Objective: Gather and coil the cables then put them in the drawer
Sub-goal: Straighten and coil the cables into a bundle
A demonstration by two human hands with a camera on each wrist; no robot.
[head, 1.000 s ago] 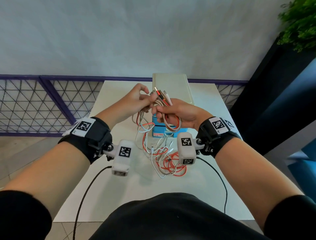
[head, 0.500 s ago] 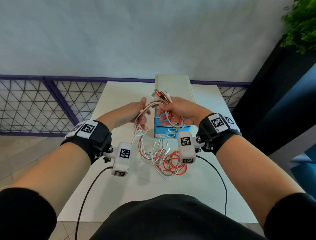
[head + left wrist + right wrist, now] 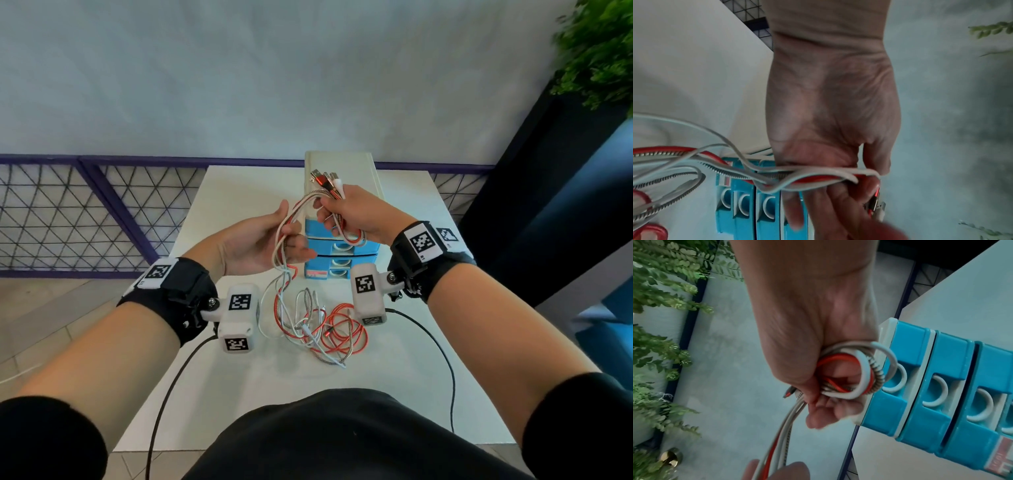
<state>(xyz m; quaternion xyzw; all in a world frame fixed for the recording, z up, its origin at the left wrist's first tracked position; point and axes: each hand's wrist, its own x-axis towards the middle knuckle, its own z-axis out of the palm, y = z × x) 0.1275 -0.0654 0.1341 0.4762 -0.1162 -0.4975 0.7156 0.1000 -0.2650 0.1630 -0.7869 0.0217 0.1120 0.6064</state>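
Observation:
My right hand [image 3: 356, 212] [image 3: 813, 337] grips a small coil of red, white and braided cables [image 3: 846, 369], its plugs [image 3: 325, 180] sticking up above the fist. From the coil the strands arc left into my left hand [image 3: 270, 240] [image 3: 830, 113], which lies palm up and holds them loosely between thumb and lightly curled fingers. The rest of the cables [image 3: 322, 325] hang to a tangled pile on the white table [image 3: 239, 377]. Just behind both hands stands the blue drawer unit [image 3: 339, 246] [image 3: 744, 203] [image 3: 941, 386], its drawers closed.
A purple mesh railing [image 3: 85, 212] runs behind the table on the left. A plant [image 3: 599, 51] and a dark panel [image 3: 548, 205] stand at the right. Black wrist-camera leads [image 3: 171, 387] trail over the table's near edge.
My left hand has slid down the strands and away from the right hand, turning palm up. The right hand keeps hold of the coil in front of the drawer unit.

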